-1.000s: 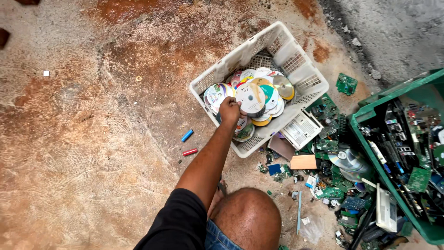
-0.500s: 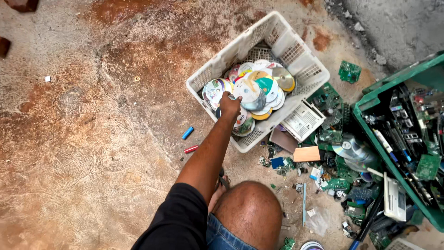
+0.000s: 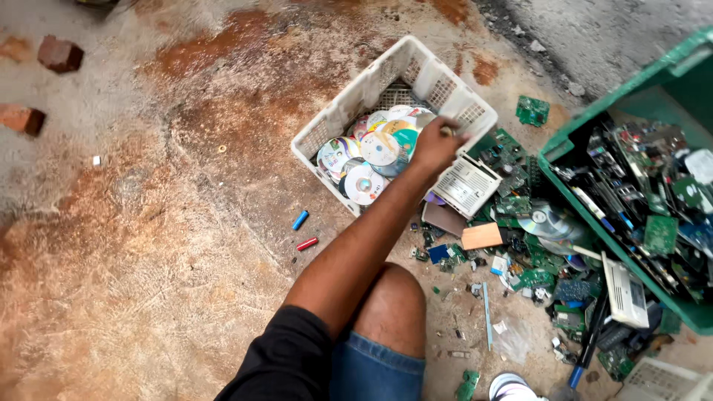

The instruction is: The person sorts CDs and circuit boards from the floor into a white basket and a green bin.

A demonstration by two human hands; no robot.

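Note:
My left hand [image 3: 434, 145] reaches into a white plastic basket [image 3: 356, 96] on the ground. Its fingers curl on the edge of a disc [image 3: 425, 119] at the right side of the disc pile [image 3: 371, 152], close to the basket's right wall. The pile is made of several printed and silver discs lying flat and overlapping. My forearm crosses the basket's near rim above my bare knee [image 3: 390, 297]. My right hand is out of view.
A green crate [image 3: 587, 134] full of circuit boards stands at the right. Loose boards, discs and a white vented box [image 3: 464, 184] litter the ground beside it. A blue piece [image 3: 300, 220] and a red one [image 3: 307, 243] lie left of my arm. Bricks [image 3: 59, 53] sit far left.
The view has shifted left, so the basket sits further right in frame. My hand has moved from the near middle of the disc pile to its right side.

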